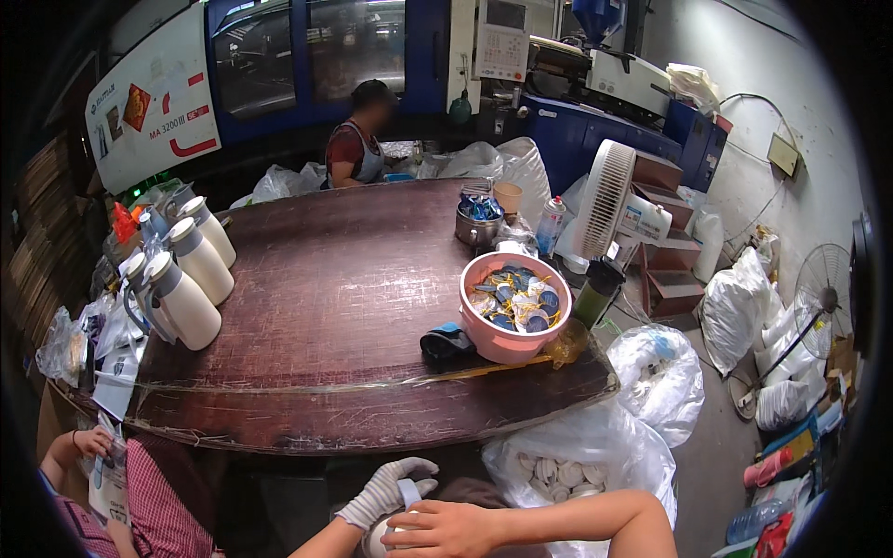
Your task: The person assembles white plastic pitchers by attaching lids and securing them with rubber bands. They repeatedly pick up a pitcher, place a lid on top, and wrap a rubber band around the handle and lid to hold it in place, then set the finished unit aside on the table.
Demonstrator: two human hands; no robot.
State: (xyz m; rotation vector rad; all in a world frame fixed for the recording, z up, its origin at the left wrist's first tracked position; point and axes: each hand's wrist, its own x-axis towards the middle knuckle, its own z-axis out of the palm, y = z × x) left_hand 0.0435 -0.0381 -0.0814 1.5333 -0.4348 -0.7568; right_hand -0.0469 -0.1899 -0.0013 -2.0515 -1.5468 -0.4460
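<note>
Low in the picture, in front of the table, my left hand (386, 493) wears a striped whitish glove. Its fingers curl round a light grey strip (407, 493) that sticks up from a white rounded piece (375, 539). My bare right hand (446, 528) lies across that piece, fingers bent over it. The two hands mostly cover the piece, so its full shape is hidden. To the right of my hands a clear plastic bag (637, 456) holds several off-white round parts (563, 476).
Cream jugs (186, 302) with grey tops stand at the left of the dark table (326, 279). A pink bucket (507, 344) of blue and white discs is at the right, near a fan (605, 195). One person (353, 144) sits opposite; another (167, 493) works at lower left.
</note>
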